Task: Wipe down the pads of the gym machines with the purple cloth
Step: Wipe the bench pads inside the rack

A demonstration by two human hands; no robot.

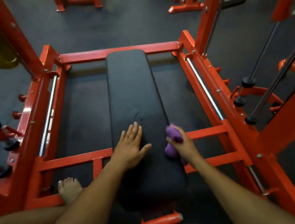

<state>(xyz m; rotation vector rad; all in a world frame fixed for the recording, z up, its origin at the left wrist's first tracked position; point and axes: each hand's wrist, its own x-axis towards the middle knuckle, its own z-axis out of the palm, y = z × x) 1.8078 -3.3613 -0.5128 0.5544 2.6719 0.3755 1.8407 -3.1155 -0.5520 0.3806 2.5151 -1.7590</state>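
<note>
A long black bench pad [133, 85] runs away from me inside a red machine frame [112, 52]. My left hand [131, 146] lies flat on the pad near its middle, fingers spread, holding nothing. My right hand [185, 143] sits at the pad's right edge, closed around the bunched purple cloth [173, 141], which pokes out above and below the fingers. A small scuffed or wet patch [137, 116] shows on the pad just beyond my left fingertips.
Red frame rails and chrome rods [205, 88] flank the bench on both sides. A red upright with guide rods [264, 68] rises at the right. Weight pegs [6, 146] jut out at the left. My bare foot [69, 190] rests on the dark floor by the near rail.
</note>
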